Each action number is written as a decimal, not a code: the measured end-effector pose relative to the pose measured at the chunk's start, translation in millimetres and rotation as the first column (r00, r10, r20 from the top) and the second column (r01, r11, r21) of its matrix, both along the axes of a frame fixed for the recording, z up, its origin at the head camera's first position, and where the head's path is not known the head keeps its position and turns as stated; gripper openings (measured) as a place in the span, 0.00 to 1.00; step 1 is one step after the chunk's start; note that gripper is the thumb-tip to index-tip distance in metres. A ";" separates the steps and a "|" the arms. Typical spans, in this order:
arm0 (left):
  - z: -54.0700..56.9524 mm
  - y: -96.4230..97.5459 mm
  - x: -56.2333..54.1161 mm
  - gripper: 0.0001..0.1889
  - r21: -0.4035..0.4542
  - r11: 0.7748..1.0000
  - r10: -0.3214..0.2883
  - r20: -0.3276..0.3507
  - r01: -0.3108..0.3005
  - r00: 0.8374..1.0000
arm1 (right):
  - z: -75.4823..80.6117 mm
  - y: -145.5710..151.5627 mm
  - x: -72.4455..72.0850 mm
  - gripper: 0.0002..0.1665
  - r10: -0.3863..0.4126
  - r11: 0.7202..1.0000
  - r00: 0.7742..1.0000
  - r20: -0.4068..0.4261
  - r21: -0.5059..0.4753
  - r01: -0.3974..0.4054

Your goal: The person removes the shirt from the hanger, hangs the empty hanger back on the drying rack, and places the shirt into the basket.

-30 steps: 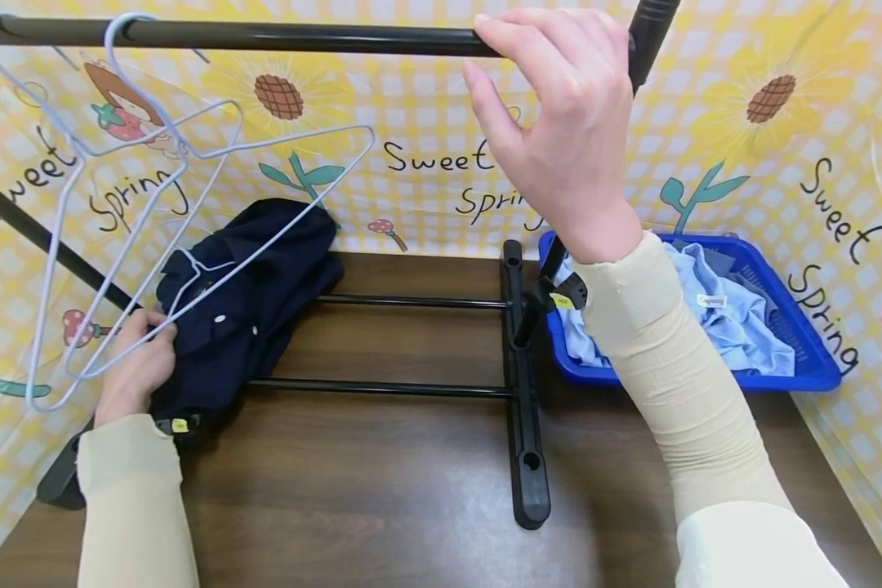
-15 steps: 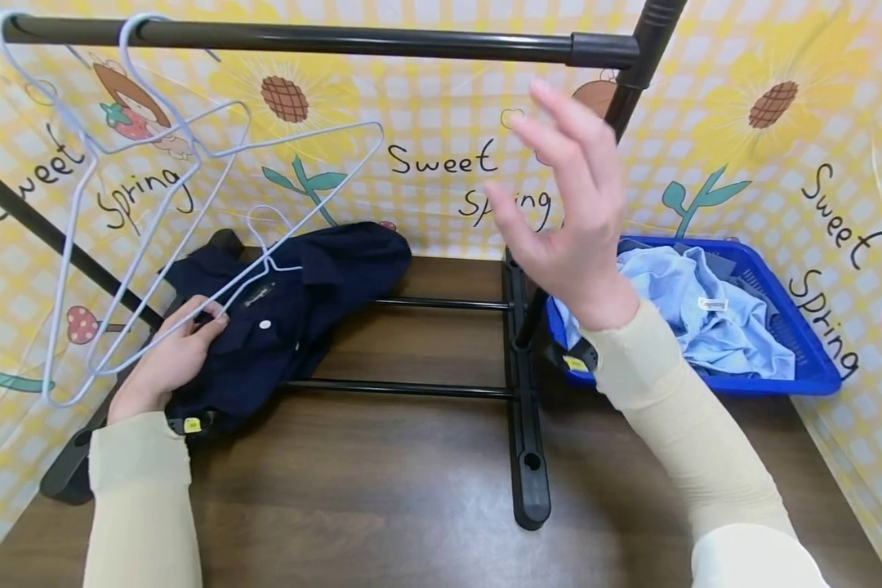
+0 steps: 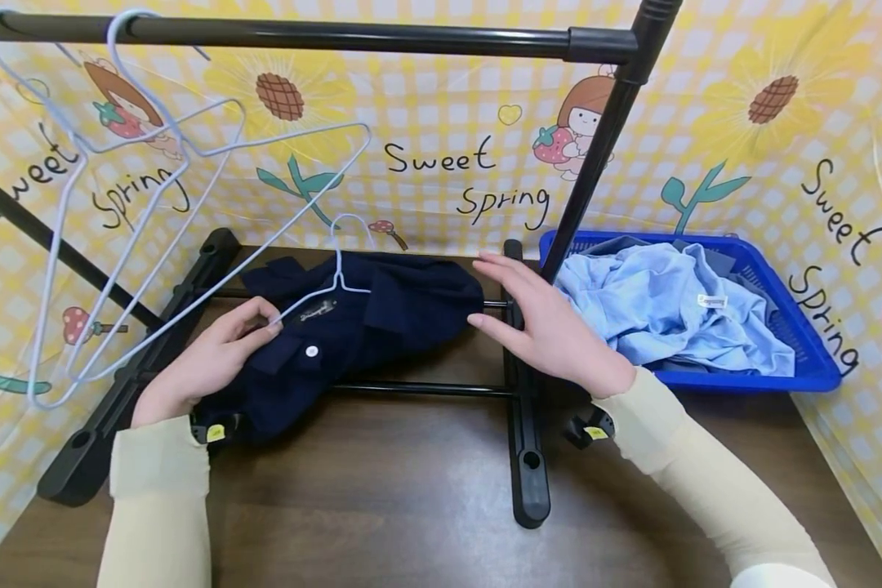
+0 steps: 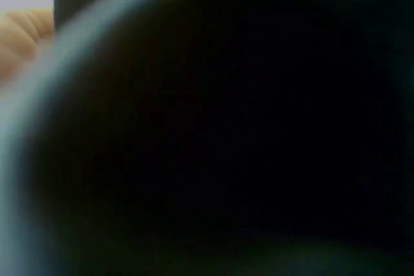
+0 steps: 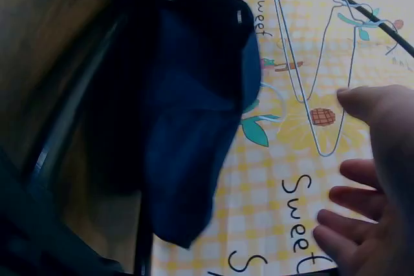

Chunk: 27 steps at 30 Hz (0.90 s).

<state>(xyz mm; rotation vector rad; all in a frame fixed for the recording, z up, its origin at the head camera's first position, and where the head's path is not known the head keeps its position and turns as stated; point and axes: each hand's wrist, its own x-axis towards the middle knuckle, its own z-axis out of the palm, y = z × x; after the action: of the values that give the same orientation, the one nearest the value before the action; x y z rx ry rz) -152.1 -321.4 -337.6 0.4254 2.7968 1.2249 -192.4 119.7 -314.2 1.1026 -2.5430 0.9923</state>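
Note:
A navy blue shirt (image 3: 412, 302) with white buttons and a collar label lies over the rack's lower bars. From its collar rises the hook of a white wire clothes hanger (image 3: 338, 260). My left hand (image 3: 206, 359) pinches this hanger's left arm at the shirt's shoulder, thumb against curled fingers. My right hand (image 3: 551, 327) is held just right of the shirt's sleeve end, fingers spread and holding nothing. In the right wrist view the right hand (image 5: 375, 198) is apart from the shirt (image 5: 187, 114). The left wrist view is mostly dark and blurred.
Two wire hangers (image 3: 294, 139) hang from the black rack's top rail (image 3: 382, 37) at the left. A blue basket (image 3: 816, 359) with light blue garments (image 3: 676, 302) stands on the right. The rack's right foot (image 3: 527, 457) rests on the brown table (image 3: 382, 490).
My right hand has left the top rail and come down beside the shirt. My left hand has drawn the shirt and its hanger to the right.

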 end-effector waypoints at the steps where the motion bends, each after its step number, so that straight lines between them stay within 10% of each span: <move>1: 2.6 2.3 1.5 0.06 0.003 1.000 -0.016 0.004 0.016 1.000 | -2.1 0.9 1.2 0.40 -0.003 1.000 0.999 0.034 0.021 0.002; 14: 37.1 25.1 23.3 0.03 0.074 0.980 -0.187 0.033 0.184 0.982 | -18.6 15.4 18.8 0.44 -0.023 0.981 0.975 0.221 0.192 -0.020; 27: 67.6 68.4 21.8 0.05 0.189 0.932 -0.316 0.006 0.309 0.949 | 39.1 69.0 49.1 0.16 -0.023 0.970 0.947 0.321 0.238 -0.057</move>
<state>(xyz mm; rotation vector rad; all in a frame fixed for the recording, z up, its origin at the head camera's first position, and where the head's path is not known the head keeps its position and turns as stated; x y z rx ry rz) -130.2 -253.0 -270.0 0.8159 2.4642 1.4009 -143.3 188.7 -275.1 1.1021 -2.9917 0.9490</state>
